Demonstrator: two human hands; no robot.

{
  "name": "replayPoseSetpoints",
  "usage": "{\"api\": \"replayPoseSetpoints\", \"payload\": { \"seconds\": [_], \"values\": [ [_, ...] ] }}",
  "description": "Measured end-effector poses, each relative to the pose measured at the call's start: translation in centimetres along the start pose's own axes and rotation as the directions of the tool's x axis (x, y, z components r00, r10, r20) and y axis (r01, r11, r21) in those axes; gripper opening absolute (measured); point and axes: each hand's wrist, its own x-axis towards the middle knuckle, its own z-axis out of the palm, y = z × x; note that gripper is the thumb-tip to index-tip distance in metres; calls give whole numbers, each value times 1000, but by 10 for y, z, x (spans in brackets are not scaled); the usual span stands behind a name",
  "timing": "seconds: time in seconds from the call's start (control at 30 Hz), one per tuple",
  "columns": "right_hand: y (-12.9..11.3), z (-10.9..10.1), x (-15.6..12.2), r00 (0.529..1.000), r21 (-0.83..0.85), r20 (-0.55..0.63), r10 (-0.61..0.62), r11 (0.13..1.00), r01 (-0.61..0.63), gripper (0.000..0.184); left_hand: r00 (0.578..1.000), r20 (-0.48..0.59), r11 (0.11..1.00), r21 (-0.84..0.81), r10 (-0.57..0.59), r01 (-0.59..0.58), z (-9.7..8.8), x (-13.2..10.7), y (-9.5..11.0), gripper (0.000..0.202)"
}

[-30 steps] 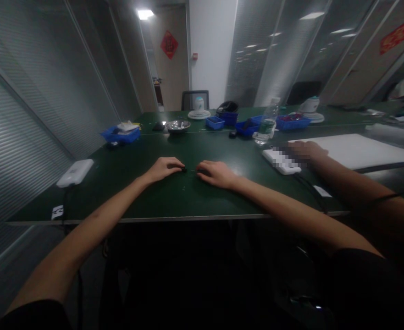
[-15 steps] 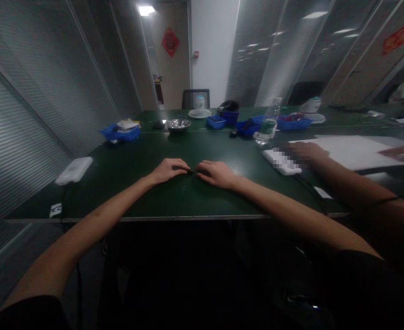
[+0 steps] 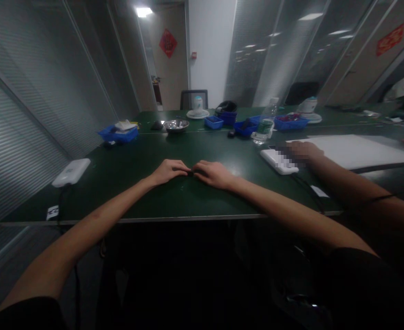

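Near the middle of the dark green table (image 3: 146, 201), my left hand (image 3: 168, 172) pinches a small black object (image 3: 190, 173) between thumb and fingers. It is too small for me to tell its kind. From the other side, my right hand (image 3: 213, 175) meets it with closed fingertips that touch or nearly touch the same object. Whatever the right fingertips hold is hidden. Both hands rest low over the tabletop, their fingertips almost together.
At right, another person's hand (image 3: 305, 151) lies by a white box-shaped device (image 3: 279, 161) and white paper (image 3: 356, 151). A bottle (image 3: 265, 123), blue trays (image 3: 118, 134) and a metal bowl (image 3: 176, 126) stand farther back. Another white device (image 3: 71, 172) lies at left.
My right fingertips have come closer to the left ones, narrowing the gap at the small black object. The view has shifted slightly. The other person's far hand has drawn away to the right.
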Motion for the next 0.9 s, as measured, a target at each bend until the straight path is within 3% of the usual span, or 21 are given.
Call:
{"api": "replayPoseSetpoints", "payload": {
  "seconds": [0.43, 0.9],
  "values": [
    [1, 1, -1, 999, 20, -24, 34, 999, -33, 31, 999, 30, 999, -35, -40, 41, -1, -2, 3, 32],
    [2, -2, 0, 997, -22, -20, 80, 997, -81, 30, 995, 57, 993, 92, -85, 79, -3, -3, 0, 36]
  ]
}}
